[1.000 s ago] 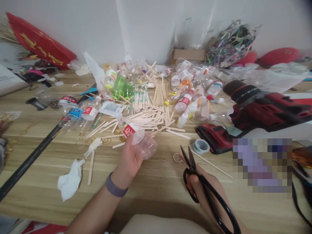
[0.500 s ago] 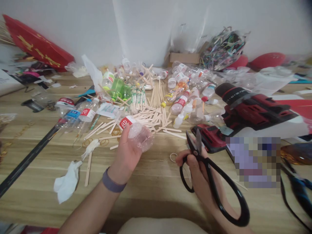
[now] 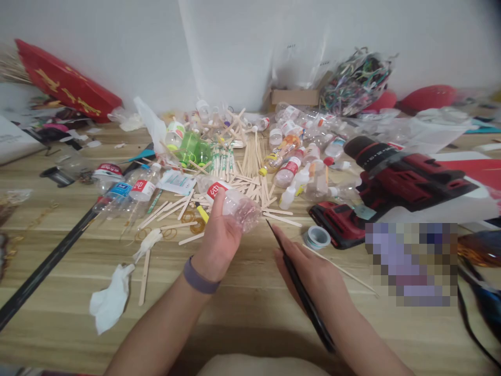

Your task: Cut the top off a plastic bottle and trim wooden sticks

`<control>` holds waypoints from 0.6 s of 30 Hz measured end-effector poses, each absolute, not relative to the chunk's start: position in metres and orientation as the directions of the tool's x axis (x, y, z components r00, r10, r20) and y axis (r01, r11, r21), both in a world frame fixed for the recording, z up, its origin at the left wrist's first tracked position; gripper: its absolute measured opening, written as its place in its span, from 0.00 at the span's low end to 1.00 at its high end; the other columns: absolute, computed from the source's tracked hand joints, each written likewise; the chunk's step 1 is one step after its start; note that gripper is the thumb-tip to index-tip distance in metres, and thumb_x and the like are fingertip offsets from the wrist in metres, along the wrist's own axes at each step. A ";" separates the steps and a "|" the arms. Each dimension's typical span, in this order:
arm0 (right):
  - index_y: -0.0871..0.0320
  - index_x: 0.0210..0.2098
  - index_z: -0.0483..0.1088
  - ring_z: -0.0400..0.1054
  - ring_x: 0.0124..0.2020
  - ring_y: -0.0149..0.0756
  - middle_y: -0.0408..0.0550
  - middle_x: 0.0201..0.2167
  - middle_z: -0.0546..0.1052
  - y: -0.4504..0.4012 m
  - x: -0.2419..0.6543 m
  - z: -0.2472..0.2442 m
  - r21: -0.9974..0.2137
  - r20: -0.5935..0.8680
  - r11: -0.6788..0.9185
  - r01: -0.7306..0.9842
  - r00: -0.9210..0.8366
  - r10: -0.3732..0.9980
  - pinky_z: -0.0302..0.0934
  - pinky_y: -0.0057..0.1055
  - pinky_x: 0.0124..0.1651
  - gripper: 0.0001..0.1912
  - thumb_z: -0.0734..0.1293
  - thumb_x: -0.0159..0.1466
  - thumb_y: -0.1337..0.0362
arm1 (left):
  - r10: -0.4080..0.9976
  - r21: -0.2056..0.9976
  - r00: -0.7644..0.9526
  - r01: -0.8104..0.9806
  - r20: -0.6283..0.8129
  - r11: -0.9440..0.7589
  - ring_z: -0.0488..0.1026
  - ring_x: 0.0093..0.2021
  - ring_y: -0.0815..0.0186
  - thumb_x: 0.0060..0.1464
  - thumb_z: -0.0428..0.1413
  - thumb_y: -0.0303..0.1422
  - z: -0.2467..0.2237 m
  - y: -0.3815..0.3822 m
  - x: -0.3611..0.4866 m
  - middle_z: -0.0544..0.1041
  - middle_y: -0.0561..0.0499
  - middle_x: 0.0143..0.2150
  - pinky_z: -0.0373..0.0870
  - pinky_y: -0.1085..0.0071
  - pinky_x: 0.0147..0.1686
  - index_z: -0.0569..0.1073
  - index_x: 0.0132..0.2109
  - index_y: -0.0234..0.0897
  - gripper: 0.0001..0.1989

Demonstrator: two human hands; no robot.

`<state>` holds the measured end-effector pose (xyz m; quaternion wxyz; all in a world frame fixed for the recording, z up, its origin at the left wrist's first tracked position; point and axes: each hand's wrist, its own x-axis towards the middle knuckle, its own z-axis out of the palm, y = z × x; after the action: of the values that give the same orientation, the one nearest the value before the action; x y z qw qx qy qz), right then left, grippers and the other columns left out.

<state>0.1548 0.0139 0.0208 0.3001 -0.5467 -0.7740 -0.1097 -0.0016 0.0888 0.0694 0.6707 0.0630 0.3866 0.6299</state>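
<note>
A clear plastic bottle with a red and white label lies tilted in my left hand, its base toward the right. My fingers wrap round it from below, and the thumb rests near the label. Black-handled scissors are in my right hand, turned edge-on. Their tip points at the bottle's base, a little apart from it. Because of this angle I cannot tell how far the blades are parted. Beyond the bottle, wooden craft sticks lie in a loose heap.
A red cordless drill stands at the right, with a roll of tape near its base. Several empty bottles crowd the back. Toward the left are a long black bar and crumpled white tissue.
The scissors have turned from showing their wide face to edge-on, with the tip now close to the bottle. My left hand and the bottle have shifted right. The tape roll has come into sight.
</note>
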 end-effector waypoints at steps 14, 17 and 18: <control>0.57 0.44 0.76 0.70 0.19 0.30 0.44 0.28 0.78 0.021 0.153 0.038 -0.171 0.484 0.467 0.868 -0.338 0.807 0.51 0.30 0.20 0.19 0.54 0.74 0.61 | 0.901 0.546 -0.013 -0.799 -0.434 0.251 0.76 0.27 0.63 0.62 0.54 0.44 0.069 0.086 0.001 0.78 0.48 0.29 0.77 0.65 0.36 0.74 0.40 0.33 0.16; 0.56 0.38 0.76 0.71 0.21 0.31 0.44 0.27 0.77 0.021 0.155 0.038 -0.238 0.442 0.453 0.859 -0.319 0.838 0.51 0.30 0.20 0.20 0.55 0.74 0.59 | 0.917 0.546 0.023 -0.797 -0.398 0.257 0.76 0.28 0.63 0.61 0.55 0.45 0.065 0.086 0.000 0.78 0.48 0.30 0.76 0.66 0.35 0.75 0.38 0.33 0.17; 0.56 0.36 0.75 0.71 0.21 0.31 0.43 0.26 0.76 0.022 0.155 0.038 -0.244 0.443 0.452 0.858 -0.316 0.839 0.50 0.30 0.21 0.20 0.54 0.74 0.59 | 0.921 0.549 0.030 -0.795 -0.389 0.258 0.76 0.28 0.63 0.61 0.55 0.45 0.064 0.085 0.000 0.78 0.48 0.30 0.76 0.67 0.34 0.75 0.37 0.33 0.17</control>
<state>0.1547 0.0217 0.0382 0.2614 -0.5234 -0.8108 -0.0181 0.0000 0.0854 0.0635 0.7121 0.0898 0.3492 0.6024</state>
